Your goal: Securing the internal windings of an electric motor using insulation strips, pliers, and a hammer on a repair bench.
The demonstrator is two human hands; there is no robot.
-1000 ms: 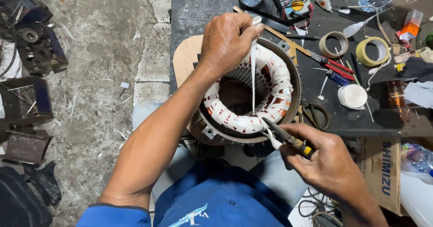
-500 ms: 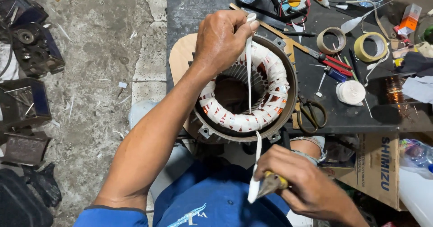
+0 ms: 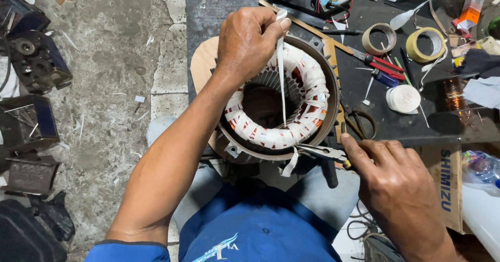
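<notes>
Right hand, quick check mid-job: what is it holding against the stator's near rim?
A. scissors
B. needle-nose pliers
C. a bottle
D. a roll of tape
B: the right hand grips needle-nose pliers, their tips at the near rim of the stator beside the white tape strip, which the left hand pinches higher up.

A dull metal motor stator [image 3: 323,93] wrapped in matt white cloth tape [image 3: 282,59], shiny steel pliers [image 3: 322,151], a matt black desk [image 3: 219,2] beside rough concrete floor [image 3: 114,59].
</notes>
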